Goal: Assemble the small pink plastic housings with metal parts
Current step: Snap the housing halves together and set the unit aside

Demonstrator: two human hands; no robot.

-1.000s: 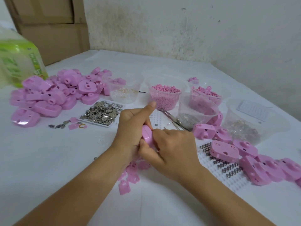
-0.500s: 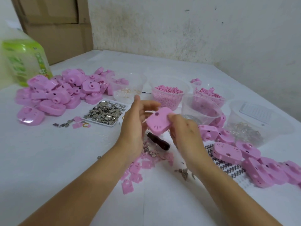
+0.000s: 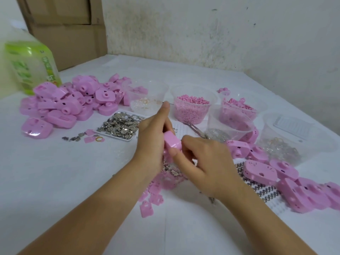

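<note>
I saw the pink housing (image 3: 173,142) held above the desk (image 3: 55,181), the left hand (image 3: 152,144) curled round it, the right hand (image 3: 204,162) pinching its near edge, the tray of metal parts (image 3: 119,126) behind to the left.

Centre: housing (image 3: 172,142) held between left hand (image 3: 152,144) and right hand (image 3: 204,159). Left: housing heap (image 3: 70,105), with metal-parts tray (image 3: 119,126) to its right. Behind: 5 tubs (image 3: 173,96). Right: further housings (image 3: 261,172) on spring mat (image 3: 276,203).

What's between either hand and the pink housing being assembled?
Nothing visible. The left hand already grips the small pink plastic housing, and the right hand pinches its near corner with thumb and fingers.
</note>
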